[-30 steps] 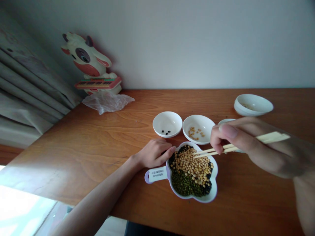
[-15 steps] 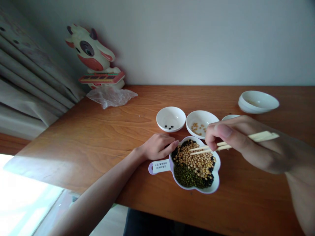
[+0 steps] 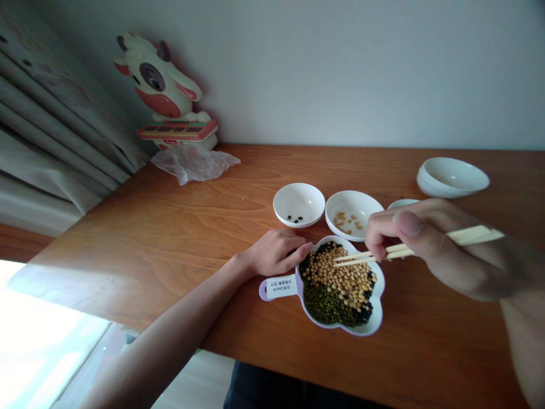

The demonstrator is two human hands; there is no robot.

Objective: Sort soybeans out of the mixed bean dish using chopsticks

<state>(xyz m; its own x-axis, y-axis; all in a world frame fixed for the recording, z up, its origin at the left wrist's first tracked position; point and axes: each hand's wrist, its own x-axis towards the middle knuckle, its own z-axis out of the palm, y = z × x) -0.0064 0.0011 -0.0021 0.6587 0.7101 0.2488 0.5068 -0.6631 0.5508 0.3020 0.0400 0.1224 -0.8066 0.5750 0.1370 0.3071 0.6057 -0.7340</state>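
My right hand (image 3: 426, 241) pinches a pair of light wooden chopsticks (image 3: 357, 259). Their tips, close together, reach the yellow soybeans (image 3: 344, 275) in a white, lilac-rimmed dish (image 3: 375, 325) with a short labelled handle. Whether a bean sits between the tips is too small to tell. Green mung beans (image 3: 326, 304) fill the near side of the dish, and black beans (image 3: 332, 246) show along its edges. My left hand (image 3: 279, 254) is curled against the dish's left rim, its thumb on the edge and its other fingers partly hidden.
Behind the dish stand a white bowl (image 3: 304, 197) with a few black beans and another bowl (image 3: 361, 203) with several yellow beans. My right hand partly covers a third bowl (image 3: 402, 203). Stacked bowls (image 3: 457, 176), a plastic bag (image 3: 193, 165) and a cow toy (image 3: 170, 96) stand farther back.
The whole view has shifted slightly. The chopsticks lie a little flatter, their tips still at the soybeans. My left hand stays at the dish's rim.
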